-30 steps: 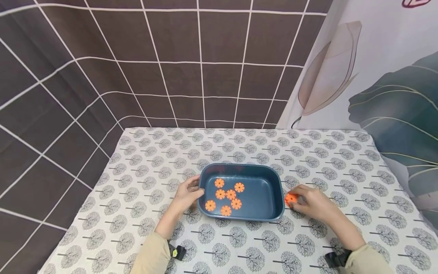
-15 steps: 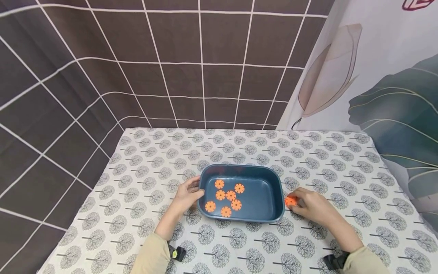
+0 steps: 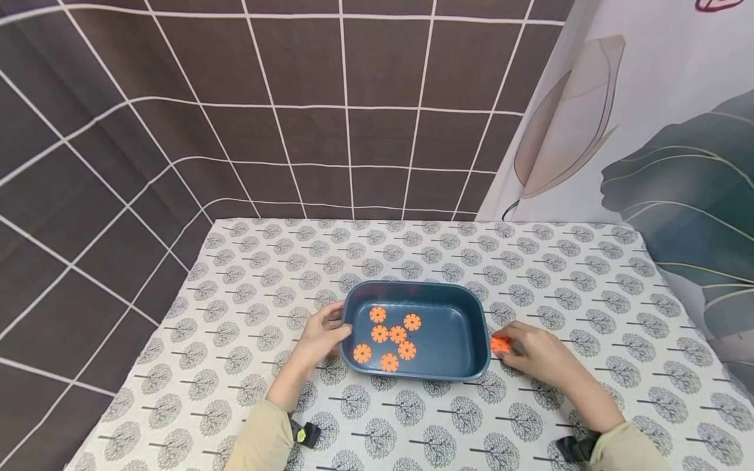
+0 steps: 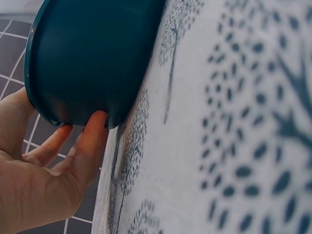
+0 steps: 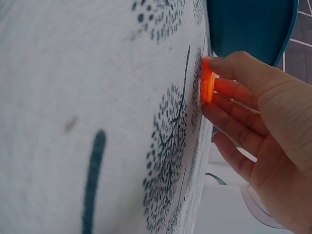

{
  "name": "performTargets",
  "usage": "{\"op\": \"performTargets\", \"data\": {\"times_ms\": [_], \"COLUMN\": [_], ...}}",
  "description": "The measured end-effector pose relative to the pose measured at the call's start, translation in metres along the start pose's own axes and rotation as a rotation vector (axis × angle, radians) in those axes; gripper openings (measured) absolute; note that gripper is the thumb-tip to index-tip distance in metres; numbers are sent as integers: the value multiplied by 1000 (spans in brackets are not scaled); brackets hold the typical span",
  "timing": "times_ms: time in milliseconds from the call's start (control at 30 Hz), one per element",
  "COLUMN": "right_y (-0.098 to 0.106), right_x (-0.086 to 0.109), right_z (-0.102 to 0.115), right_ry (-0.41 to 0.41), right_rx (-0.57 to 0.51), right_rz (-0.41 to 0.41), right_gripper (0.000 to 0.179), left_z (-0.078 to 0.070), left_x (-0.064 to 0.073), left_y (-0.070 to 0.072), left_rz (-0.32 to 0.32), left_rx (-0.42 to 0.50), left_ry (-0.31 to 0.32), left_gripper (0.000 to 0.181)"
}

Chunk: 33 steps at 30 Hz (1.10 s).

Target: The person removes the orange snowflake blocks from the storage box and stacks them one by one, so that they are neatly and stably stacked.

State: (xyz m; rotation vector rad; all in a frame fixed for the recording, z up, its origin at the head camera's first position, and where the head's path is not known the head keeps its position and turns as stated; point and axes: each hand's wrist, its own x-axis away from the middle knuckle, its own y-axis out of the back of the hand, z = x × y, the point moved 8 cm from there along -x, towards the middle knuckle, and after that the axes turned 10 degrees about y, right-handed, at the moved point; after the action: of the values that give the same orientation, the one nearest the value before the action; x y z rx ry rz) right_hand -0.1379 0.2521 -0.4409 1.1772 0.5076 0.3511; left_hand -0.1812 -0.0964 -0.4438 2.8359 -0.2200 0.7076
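Note:
A dark blue rectangular tub (image 3: 453, 333) with rounded corners stands on the cloth between the hands. My left hand (image 3: 321, 335) grips its left end, thumb over the rim and fingers against the outer wall; the left wrist view shows fingertips (image 4: 97, 119) pressed to that wall. Several orange notched discs (image 3: 379, 334) like snowflake building pieces lie flat inside, mostly in the left half. Just outside the right end, my right hand (image 3: 536, 350) pinches an orange snowflake disc piece (image 5: 207, 83) between thumb and fingers, low at the cloth. The fingers partly hide it, and whether it is more than one disc I cannot tell.
A white cloth with a tree print (image 3: 412, 418) covers the table. Behind and to the left hangs a dark brown grid-patterned curtain (image 3: 377, 131). A pale curtain with leaf shapes (image 3: 677, 196) hangs at the right.
The right hand has shifted very slightly toward the tub with the orange piece in its fingers. The left hand and the tub stay in place.

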Motion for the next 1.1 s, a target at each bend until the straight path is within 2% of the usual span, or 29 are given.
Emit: {"op": "performTargets", "data": {"times_ms": [267, 367, 733, 933, 1100], "right_y": [-1, -1, 0, 9, 18], "right_x": [0, 0, 5, 4, 0], "right_z": [-2, -3, -7, -5, -1], "right_ry": [-27, -45, -81, -94, -69], "right_rx": [-20, -39, -86, -147, -134], "right_rz": [19, 35, 78, 40, 11], "right_gripper": [39, 44, 52, 51, 53], "left_z": [20, 24, 25, 25, 26], "left_x": [-22, -26, -26, -27, -28], "left_y": [2, 2, 2, 1, 2], "left_rz": [-3, -7, -8, -13, -23], "left_rx": [8, 10, 25, 7, -3], "left_ry": [-9, -16, -16, -15, -12], "left_gripper": [60, 60, 60, 60, 60]}}
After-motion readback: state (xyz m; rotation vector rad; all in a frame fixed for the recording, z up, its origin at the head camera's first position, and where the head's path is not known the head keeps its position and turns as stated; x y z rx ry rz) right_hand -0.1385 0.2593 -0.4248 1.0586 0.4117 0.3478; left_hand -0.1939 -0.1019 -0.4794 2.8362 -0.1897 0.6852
